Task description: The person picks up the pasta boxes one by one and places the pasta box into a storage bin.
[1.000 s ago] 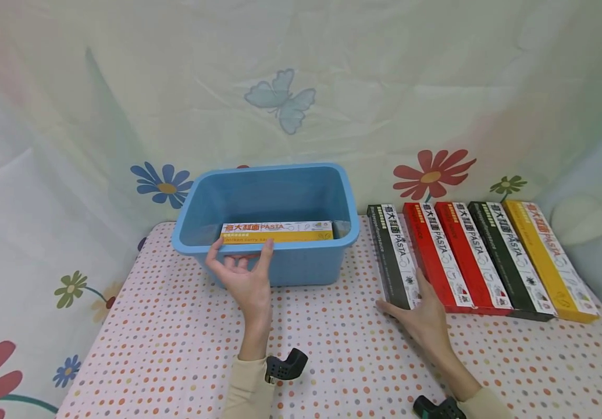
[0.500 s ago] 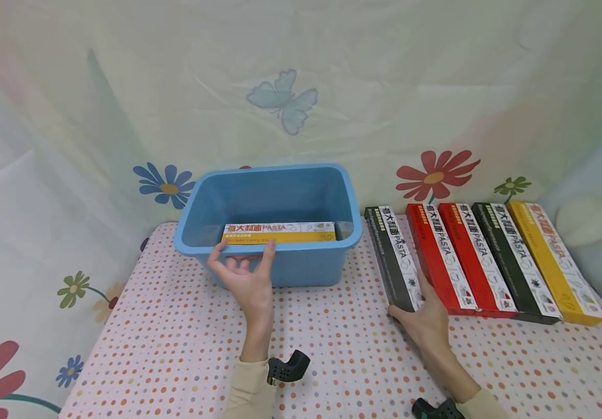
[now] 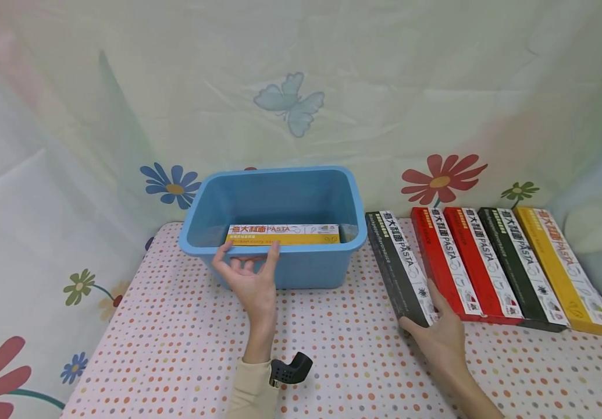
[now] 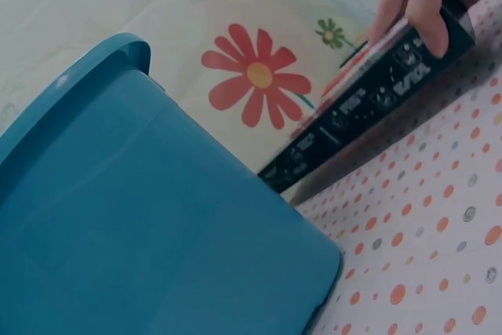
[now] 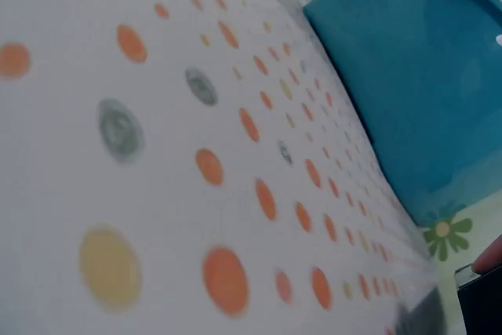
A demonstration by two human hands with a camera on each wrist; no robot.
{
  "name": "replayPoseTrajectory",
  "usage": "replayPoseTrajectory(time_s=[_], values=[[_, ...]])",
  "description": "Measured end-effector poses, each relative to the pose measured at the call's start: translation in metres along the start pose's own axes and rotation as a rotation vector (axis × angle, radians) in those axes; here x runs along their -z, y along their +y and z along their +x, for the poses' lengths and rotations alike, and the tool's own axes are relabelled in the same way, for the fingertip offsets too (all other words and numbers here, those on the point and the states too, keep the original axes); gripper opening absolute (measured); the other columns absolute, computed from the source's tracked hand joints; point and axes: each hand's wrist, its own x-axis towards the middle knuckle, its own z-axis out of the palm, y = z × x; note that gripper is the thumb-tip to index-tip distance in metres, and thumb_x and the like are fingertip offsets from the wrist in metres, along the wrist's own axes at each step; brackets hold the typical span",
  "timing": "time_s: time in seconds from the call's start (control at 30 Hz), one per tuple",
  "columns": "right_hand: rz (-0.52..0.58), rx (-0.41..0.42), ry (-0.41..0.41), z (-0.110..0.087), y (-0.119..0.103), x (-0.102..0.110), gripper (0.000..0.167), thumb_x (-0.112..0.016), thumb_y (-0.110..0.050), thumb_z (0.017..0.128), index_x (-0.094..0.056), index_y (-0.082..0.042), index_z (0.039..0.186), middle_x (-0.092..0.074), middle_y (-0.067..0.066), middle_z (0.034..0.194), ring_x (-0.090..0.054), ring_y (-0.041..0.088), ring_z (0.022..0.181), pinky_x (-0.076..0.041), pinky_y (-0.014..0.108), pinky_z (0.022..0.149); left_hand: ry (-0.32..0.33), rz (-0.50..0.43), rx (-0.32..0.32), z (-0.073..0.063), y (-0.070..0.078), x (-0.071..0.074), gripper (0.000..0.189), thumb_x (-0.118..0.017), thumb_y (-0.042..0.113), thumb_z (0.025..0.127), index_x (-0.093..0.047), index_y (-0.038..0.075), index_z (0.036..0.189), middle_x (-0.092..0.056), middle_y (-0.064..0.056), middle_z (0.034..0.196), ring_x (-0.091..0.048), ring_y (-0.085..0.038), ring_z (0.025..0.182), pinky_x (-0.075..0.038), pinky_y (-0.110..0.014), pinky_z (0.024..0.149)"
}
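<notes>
A black pasta box (image 3: 396, 262) is at four o'clock in the head view, its near end clamped in the right hand (image 3: 439, 334). The left hand (image 3: 252, 286) grips the rim of the blue bin (image 3: 313, 270) at seven o'clock, beside the curry box (image 3: 301, 238) inside. Towards three o'clock, two red boxes (image 3: 446, 265), another black box (image 3: 523, 267) and a yellow box (image 3: 564, 267) line the tabletop (image 3: 175, 349).

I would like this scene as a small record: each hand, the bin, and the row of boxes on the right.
Left hand: grips the near rim of the blue bin
Right hand: grips a black pasta box, near end raised
Visible in bin: yellow pasta box
Row at right: two red boxes, second black box, another yellow box
</notes>
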Motion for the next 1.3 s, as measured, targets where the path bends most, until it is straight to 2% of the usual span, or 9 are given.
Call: replayPoseTrajectory(time_s=[0.1, 0.2, 0.33, 0.53, 0.63, 0.73, 0.83, 1.1, 1.3], values=[[-0.034, 0.034, 0.003, -0.004, -0.003, 0.012, 0.104, -0.081, -0.003, 0.082, -0.023, -0.013, 0.167, -0.034, 0.025, 0.165, -0.042, 0.038, 0.137, -0.042, 0.045, 0.096, -0.001, 0.001, -0.003, 0.0, 0.0, -0.001, 0.076, -0.082, -0.001, 0.087, -0.031, 0.008, 0.143, -0.055, -0.019, 0.118, -0.062, -0.026, 0.086, -0.062, -0.034, 0.08], [-0.097, 0.11, 0.037, -0.007, -0.004, 0.027, 0.106, -0.084, -0.003, 0.079, -0.026, -0.013, 0.167, -0.038, 0.027, 0.161, -0.046, 0.038, 0.128, -0.044, 0.03, 0.086, -0.003, 0.001, -0.001, 0.0, -0.001, -0.001, 0.076, -0.083, -0.001, 0.087, -0.031, 0.009, 0.142, -0.055, -0.018, 0.118, -0.061, -0.027, 0.086, -0.062, -0.034, 0.08], [-0.128, 0.216, 0.079, -0.008, -0.007, 0.049, 0.109, -0.086, -0.002, 0.077, -0.027, -0.016, 0.167, -0.04, 0.028, 0.16, -0.045, 0.035, 0.116, -0.035, 0.011, 0.069, -0.018, 0.0, 0.002, 0.0, -0.002, -0.001, 0.076, -0.082, -0.002, 0.087, -0.031, 0.009, 0.142, -0.055, -0.018, 0.125, -0.064, -0.03, 0.095, -0.063, -0.033, 0.082], [-0.12, 0.347, 0.052, 0.007, -0.03, 0.08, 0.105, -0.084, -0.004, 0.083, -0.025, -0.023, 0.167, -0.031, 0.029, 0.165, -0.041, 0.044, 0.121, -0.033, 0.0, 0.069, -0.03, -0.002, 0.002, 0.0, -0.003, 0.0, 0.076, -0.081, -0.002, 0.087, -0.03, 0.009, 0.143, -0.055, -0.019, 0.128, -0.065, -0.034, 0.101, -0.063, -0.032, 0.082], [-0.078, 0.447, 0.006, 0.021, -0.046, 0.088, 0.1, -0.082, -0.002, 0.085, -0.028, -0.024, 0.166, -0.033, 0.027, 0.164, -0.04, 0.028, 0.121, -0.036, -0.001, 0.072, -0.027, -0.002, 0.003, 0.001, -0.003, 0.001, 0.076, -0.081, -0.002, 0.087, -0.029, 0.008, 0.143, -0.055, -0.018, 0.127, -0.066, -0.031, 0.1, -0.064, -0.033, 0.082], [-0.018, 0.545, -0.056, 0.037, -0.065, 0.085, 0.099, -0.081, 0.002, 0.084, -0.032, -0.025, 0.165, -0.039, 0.024, 0.159, -0.037, 0.011, 0.116, -0.042, 0.0, 0.075, -0.018, -0.005, 0.002, 0.001, -0.003, 0.002, 0.076, -0.082, -0.002, 0.087, -0.03, 0.009, 0.142, -0.055, -0.018, 0.125, -0.065, -0.03, 0.096, -0.065, -0.035, 0.081], [0.032, 0.627, -0.12, 0.052, -0.087, 0.073, 0.097, -0.081, 0.005, 0.083, -0.036, -0.023, 0.164, -0.043, 0.023, 0.155, -0.037, 0.008, 0.116, -0.045, 0.002, 0.076, -0.005, -0.01, 0.002, 0.002, -0.003, 0.003, 0.076, -0.082, -0.003, 0.086, -0.031, 0.009, 0.141, -0.055, -0.02, 0.124, -0.065, -0.029, 0.093, -0.066, -0.037, 0.081], [0.086, 0.781, -0.354, 0.086, -0.148, 0.041, 0.092, -0.08, 0.007, 0.082, -0.04, -0.014, 0.162, -0.044, 0.02, 0.159, -0.042, 0.022, 0.123, -0.053, 0.009, 0.078, -0.005, -0.01, 0.001, 0.001, -0.004, 0.003, 0.077, -0.082, -0.004, 0.086, -0.031, 0.008, 0.141, -0.055, -0.021, 0.124, -0.066, -0.029, 0.093, -0.065, -0.035, 0.081], [0.026, 0.881, -0.553, 0.104, -0.185, 0.016, 0.09, -0.081, 0.003, 0.081, -0.041, -0.009, 0.161, -0.044, 0.017, 0.16, -0.05, 0.033, 0.125, -0.055, 0.016, 0.079, 0.007, -0.006, 0.006, 0.001, -0.004, 0.001, 0.076, -0.082, -0.003, 0.086, -0.031, 0.009, 0.141, -0.054, -0.021, 0.119, -0.061, -0.026, 0.086, -0.065, -0.036, 0.079]])
